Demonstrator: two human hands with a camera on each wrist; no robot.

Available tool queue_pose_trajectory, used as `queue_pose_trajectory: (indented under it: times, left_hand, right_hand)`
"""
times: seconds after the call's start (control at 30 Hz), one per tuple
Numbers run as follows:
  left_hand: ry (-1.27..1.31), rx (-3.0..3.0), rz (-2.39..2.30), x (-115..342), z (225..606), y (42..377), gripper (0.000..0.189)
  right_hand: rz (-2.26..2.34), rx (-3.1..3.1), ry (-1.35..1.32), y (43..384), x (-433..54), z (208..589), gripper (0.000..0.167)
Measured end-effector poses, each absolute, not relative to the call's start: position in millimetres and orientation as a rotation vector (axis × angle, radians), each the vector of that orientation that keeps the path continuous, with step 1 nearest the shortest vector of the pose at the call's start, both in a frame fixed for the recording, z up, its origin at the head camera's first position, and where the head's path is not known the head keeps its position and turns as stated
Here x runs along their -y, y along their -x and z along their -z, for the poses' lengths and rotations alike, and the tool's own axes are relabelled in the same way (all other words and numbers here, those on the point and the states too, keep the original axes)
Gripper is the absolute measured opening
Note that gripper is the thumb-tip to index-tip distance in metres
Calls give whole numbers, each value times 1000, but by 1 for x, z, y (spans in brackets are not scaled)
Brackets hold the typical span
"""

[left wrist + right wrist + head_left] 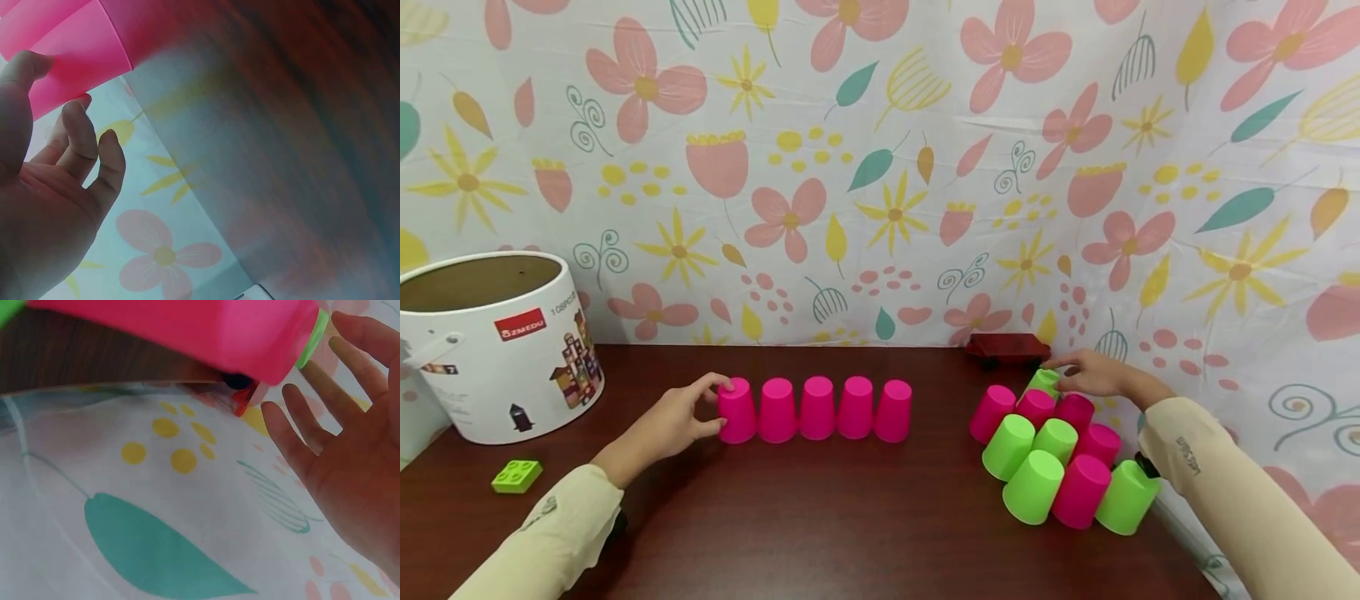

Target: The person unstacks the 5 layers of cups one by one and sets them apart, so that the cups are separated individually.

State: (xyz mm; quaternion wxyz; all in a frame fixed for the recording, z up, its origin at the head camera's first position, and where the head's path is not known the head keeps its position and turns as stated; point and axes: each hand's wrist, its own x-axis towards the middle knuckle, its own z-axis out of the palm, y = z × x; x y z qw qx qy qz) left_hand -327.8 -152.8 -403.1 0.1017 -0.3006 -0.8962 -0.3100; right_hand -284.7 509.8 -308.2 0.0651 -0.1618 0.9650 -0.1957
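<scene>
Several upright pink cups stand in a row at the table's middle. My left hand [679,421] holds the leftmost pink cup [737,412] by its left side, thumb low and a finger near its top. In the left wrist view the thumb [28,69] presses on that cup's wall, the other fingers loosely bent. On the right, my right hand [1093,372] reaches over a cluster of pink and green cups to the rearmost green cup [1045,382]. Its fingers look spread and fairly straight beside that cup's green edge [312,340] in the right wrist view.
A white bucket [505,367] stands at the back left, with a green toy block [517,476] before it. Behind the cluster sits a dark red toy vehicle [1007,348]. Flower-patterned cloth [820,283] borders the brown table [820,525] at the back and right.
</scene>
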Motion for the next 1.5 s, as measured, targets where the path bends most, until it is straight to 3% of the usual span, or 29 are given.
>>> queue_pose_trajectory:
  times: [0.67,1.1,1.5]
  left_hand:
    - [898,2657,919,155,401,328,53]
    - [895,2660,927,155,403,328,53]
    - [893,2661,938,154,403,327,53]
  right_hand:
    - [615,-2937,403,289,-494,311,52]
    - [667,-3100,583,283,-401,286,39]
    - [713,-3025,763,284,-329,290,37]
